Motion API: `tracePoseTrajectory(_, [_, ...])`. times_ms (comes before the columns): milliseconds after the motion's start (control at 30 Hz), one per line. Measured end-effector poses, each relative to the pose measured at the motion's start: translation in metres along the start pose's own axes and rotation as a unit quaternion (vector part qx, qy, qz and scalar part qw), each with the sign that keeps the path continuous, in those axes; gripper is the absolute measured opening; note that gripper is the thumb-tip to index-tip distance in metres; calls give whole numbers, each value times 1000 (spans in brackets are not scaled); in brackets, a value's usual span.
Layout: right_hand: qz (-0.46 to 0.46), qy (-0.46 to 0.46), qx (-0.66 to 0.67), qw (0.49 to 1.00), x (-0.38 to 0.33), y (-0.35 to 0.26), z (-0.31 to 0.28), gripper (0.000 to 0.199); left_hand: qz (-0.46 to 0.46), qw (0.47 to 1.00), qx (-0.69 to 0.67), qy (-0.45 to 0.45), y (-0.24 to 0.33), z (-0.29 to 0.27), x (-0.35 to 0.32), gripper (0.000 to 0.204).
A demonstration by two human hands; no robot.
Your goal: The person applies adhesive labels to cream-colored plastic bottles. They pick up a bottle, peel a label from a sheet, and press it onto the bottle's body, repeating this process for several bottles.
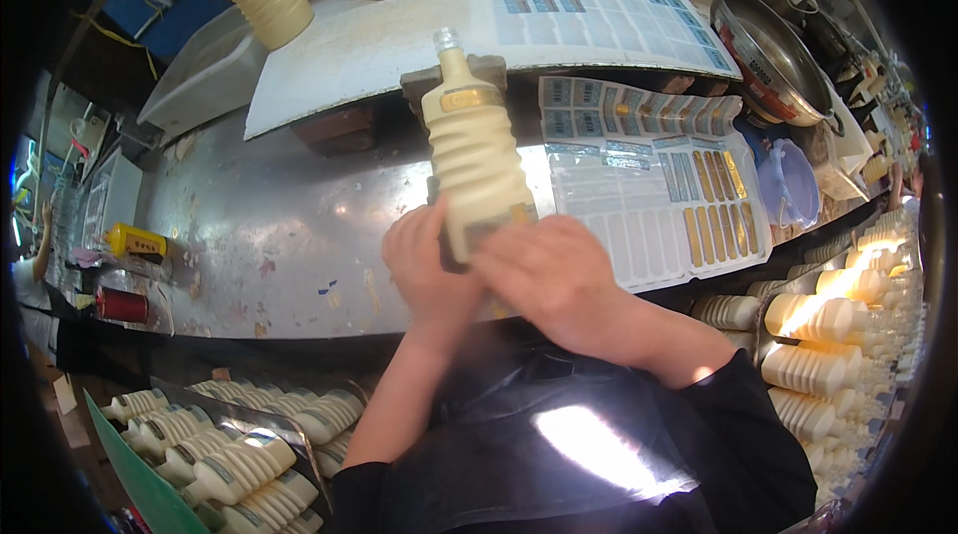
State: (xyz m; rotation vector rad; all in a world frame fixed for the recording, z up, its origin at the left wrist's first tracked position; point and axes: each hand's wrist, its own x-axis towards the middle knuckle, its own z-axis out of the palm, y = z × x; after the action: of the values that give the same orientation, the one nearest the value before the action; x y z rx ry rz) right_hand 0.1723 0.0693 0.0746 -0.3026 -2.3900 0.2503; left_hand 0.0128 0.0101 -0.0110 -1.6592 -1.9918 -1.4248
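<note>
A cream, ribbed bottle [479,155] with a clear neck lies tilted in front of me, its neck pointing away and resting over a dark block [489,72]. A small gold label [469,99] sits on its shoulder. My left hand [424,260] is closed round the left side of the bottle's base. Across the base from the right comes my right hand [554,269], slightly blurred, with bent fingers pressed together on the bottle. A grey and gold patch near the base shows partly beneath those fingers; the rest is hidden.
Right of the bottle lie label sheets [629,225] with gold and blue strips. More label sheets [599,20] cover the white board [399,45]. A pan [773,50] and a purple bucket [788,185] stand right. Ribbed bottles fill crates [249,434] at both sides below.
</note>
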Motion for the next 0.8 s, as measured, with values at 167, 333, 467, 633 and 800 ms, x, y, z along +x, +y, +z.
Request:
tracePoseTrajectory(167, [58,-60,135,987,-4,3,5,17,-16,999,-24,-29,-2,-4,-3,70])
tracePoseTrajectory(333, [294,114,76,946,-9,32,8,29,-100,989,-80,-75,-12,-7,-11,74])
tracePoseTrajectory(467, [64,107,85,989,-19,24,14,20,-119,984,-107,-83,-19,-2,-15,77])
tracePoseTrajectory(633, [244,91,50,964,-22,33,6,27,-102,977,-138,-125,-22,-8,-20,82])
tracePoseTrajectory(800, [403,16,206,892,-23,11,9,27,-188,961,-148,-135,1,-7,2,84])
